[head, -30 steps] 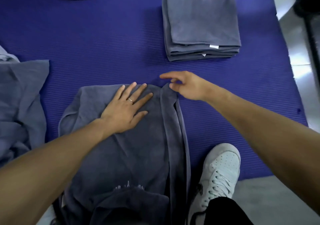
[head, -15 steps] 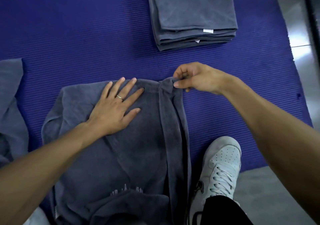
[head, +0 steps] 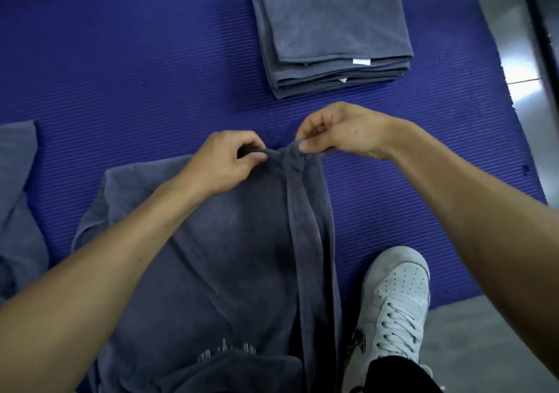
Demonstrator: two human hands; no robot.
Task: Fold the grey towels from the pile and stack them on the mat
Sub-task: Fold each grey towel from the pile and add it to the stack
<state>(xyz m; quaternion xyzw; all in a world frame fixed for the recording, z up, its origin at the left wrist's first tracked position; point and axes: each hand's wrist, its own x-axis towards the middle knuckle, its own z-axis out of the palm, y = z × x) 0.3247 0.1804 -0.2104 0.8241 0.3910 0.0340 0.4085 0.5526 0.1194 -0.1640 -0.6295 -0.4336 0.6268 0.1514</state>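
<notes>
So the grey towel (head: 230,259) being worked on is lying half-spread on the blue mat (head: 136,60), long axis running from the person's lap out toward the far edge, with its right side doubled over into a narrow strip. Both hands are on that far edge: the left hand (head: 223,163) pinches the hem just left of the strip, and the right hand (head: 338,132) pinches the bunched top of the strip itself, thumb and fingers clamped on cloth. The hands are close together, nearly touching. My guess is the strip gets pulled out to the right to flatten it, so the right hand is the one placed for it. The stack of folded towels (head: 329,30) sits straight ahead, just beyond the right hand. The unfolded pile (head: 18,196) is off left, with a white sneaker (head: 393,302) at the mat's near edge.
</notes>
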